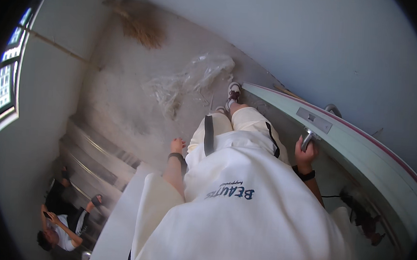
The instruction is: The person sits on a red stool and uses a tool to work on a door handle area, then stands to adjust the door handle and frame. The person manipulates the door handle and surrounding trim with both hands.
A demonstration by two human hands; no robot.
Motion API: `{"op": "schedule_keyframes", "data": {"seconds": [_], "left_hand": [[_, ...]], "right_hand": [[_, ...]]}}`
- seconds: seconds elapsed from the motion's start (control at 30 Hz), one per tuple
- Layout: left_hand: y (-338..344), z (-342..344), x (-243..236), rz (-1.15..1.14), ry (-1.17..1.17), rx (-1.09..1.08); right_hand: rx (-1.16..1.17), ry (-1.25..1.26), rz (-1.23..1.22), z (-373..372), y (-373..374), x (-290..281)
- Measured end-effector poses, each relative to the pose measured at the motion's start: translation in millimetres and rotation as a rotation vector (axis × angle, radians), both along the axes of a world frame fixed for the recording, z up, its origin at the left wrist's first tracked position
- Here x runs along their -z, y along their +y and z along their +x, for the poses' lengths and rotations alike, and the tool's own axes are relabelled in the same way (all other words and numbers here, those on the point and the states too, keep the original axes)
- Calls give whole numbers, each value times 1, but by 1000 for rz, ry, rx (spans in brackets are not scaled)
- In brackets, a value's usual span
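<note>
At my right side, my right hand (305, 155) is closed round the metal lever handle (307, 141) of a pale green door (362, 148). The door stands ajar, its edge turned toward me, with a metal latch plate (314, 119) set in it. Part of a second handle (333, 110) shows on the door's other side. My left hand (178, 145) hangs beside my white shorts with its fingers loosely apart, and nothing shows in it. Both wrists wear dark bands.
Crumpled clear plastic sheeting (192, 83) lies on the floor ahead, with a straw broom (140, 28) beyond. Stairs (96, 146) descend at left, where a person (64, 221) sits holding a phone. A dark, unclear object (364, 216) is at lower right.
</note>
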State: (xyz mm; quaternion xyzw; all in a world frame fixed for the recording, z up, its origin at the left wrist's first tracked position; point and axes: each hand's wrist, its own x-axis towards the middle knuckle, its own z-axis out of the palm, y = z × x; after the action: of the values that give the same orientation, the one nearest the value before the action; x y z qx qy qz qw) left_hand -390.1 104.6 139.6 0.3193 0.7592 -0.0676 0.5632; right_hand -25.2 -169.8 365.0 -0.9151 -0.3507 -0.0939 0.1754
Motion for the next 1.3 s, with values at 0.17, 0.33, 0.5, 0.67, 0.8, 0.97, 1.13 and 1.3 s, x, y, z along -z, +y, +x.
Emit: {"op": "schedule_keyframes", "data": {"seconds": [0.17, 0.33, 0.5, 0.67, 0.8, 0.97, 1.13, 1.3], "left_hand": [[131, 148, -44, 366, -367, 394], [179, 285, -94, 492, -627, 858], [137, 384, -163, 601, -953, 1587], [43, 426, -270, 758, -1716, 1683], [-26, 403, -349, 992, -2010, 1538], [-59, 369, -374, 1057, -2220, 924], [-43, 372, -403, 1220, -2161, 851], [-60, 374, -405, 1148, -1971, 844]], "right_hand": [[62, 5, 7, -17, 12, -17], [373, 31, -87, -28, 22, -15], [979, -148, -80, -77, 59, -10], [1516, 175, 83, -229, 97, 83], [1619, 736, 301, -361, 157, 162], [1484, 1199, 324, -583, 243, 299], [1678, 1253, 623, -577, 283, 253], [1738, 1089, 702, -620, 205, 236]]}}
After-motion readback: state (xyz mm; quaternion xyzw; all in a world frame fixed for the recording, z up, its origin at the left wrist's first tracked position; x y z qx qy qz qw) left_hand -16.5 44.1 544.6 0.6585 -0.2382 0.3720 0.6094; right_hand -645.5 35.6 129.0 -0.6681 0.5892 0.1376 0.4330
